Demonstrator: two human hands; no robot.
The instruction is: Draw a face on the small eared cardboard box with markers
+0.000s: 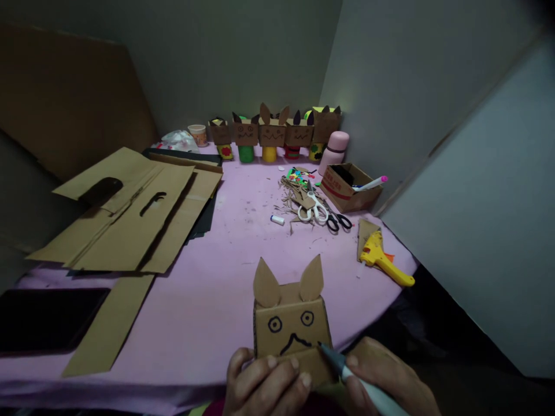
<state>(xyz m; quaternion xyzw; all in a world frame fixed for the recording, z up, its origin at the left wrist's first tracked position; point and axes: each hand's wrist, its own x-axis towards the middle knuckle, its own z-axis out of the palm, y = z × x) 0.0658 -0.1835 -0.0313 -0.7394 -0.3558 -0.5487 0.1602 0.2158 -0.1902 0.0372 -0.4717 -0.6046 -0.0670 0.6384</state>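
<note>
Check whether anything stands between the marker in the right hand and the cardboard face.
Nothing visible does. The right hand holds the marker with its tip beside the drawn mouth on the cardboard face; the left hand grips lower down, fingers below the mouth.

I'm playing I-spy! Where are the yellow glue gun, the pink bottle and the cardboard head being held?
Yellow hot glue gun [381,260]: head camera, where body meets handle.
Pink bottle [333,159]: head camera, body below the lid.
Cardboard animal head [291,325]: head camera, face between the eyes.
</note>
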